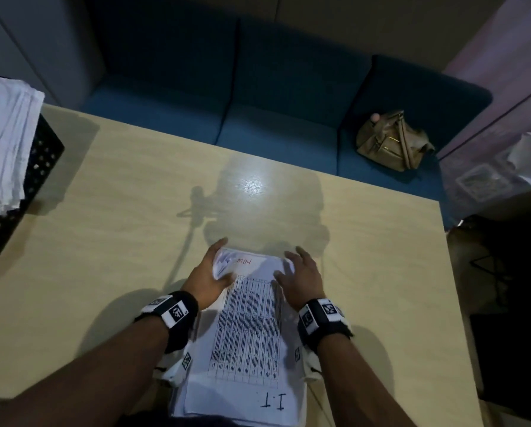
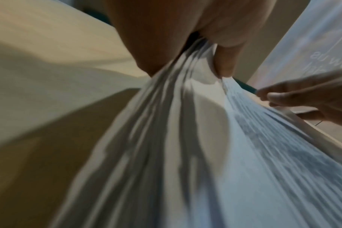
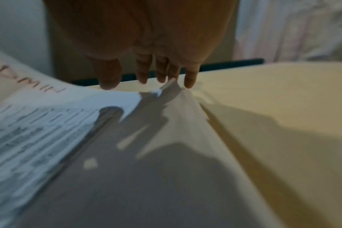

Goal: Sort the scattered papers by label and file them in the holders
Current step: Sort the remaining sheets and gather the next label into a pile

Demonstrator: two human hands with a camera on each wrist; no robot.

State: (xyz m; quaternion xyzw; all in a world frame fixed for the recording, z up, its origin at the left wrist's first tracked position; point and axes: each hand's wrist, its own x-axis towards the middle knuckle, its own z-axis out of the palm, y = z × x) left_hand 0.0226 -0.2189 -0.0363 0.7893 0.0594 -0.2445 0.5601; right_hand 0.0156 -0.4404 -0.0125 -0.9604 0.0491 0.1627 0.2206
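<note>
A stack of printed papers [image 1: 245, 328] lies on the wooden table [image 1: 104, 211] at its near edge. The top sheet shows a table of text and the label "I.T" near me; a sheet under it carries red "ADMIN" writing [image 1: 242, 262] at the far end. My left hand [image 1: 210, 272] grips the stack's far left corner, thumb on top, bending several sheets [image 2: 176, 115] upward. My right hand [image 1: 301, 277] rests with straight, spread fingers [image 3: 160, 74] on the far right corner. A black perforated holder [image 1: 39, 161] with white papers [image 1: 2, 140] stands at the far left.
A blue sofa [image 1: 258, 112] runs along the table's far edge, with a tan handbag [image 1: 393, 140] on its right seat. Clear plastic-covered things [image 1: 489, 177] sit at the far right. The table's right edge drops to a dark floor.
</note>
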